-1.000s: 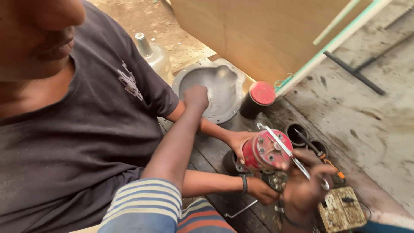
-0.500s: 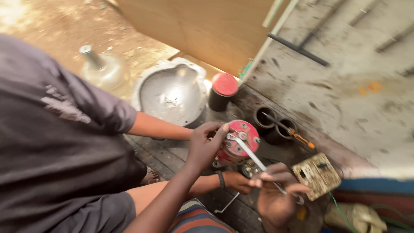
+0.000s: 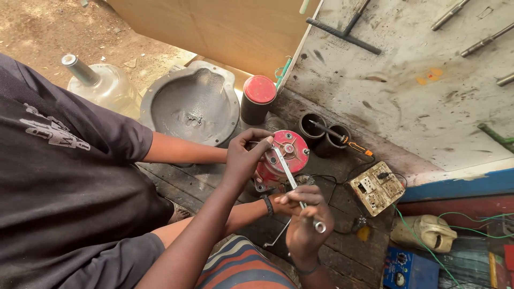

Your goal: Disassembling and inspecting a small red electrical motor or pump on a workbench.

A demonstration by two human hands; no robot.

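1. Fingers of your left hand point(image 3: 247, 155) wrap the red motor point(image 3: 282, 159) on the wooden floor point(image 3: 176, 179)
2. Your right hand point(image 3: 304, 222) grips the wrench point(image 3: 294, 187), its head on the motor's top face

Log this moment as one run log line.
left hand: steadies red motor | right hand: grips spanner on motor top | co-worker's hand: beside motor base

Bare brown dirt floor point(image 3: 48, 27) at upper left, in daylight. Dark, grimy wooden planks point(image 3: 176, 182) as the surface below. Pale plywood panel point(image 3: 225, 27) standing at top. Stained whitish board point(image 3: 417, 101) on the right, blue edge point(image 3: 460, 184) beneath.
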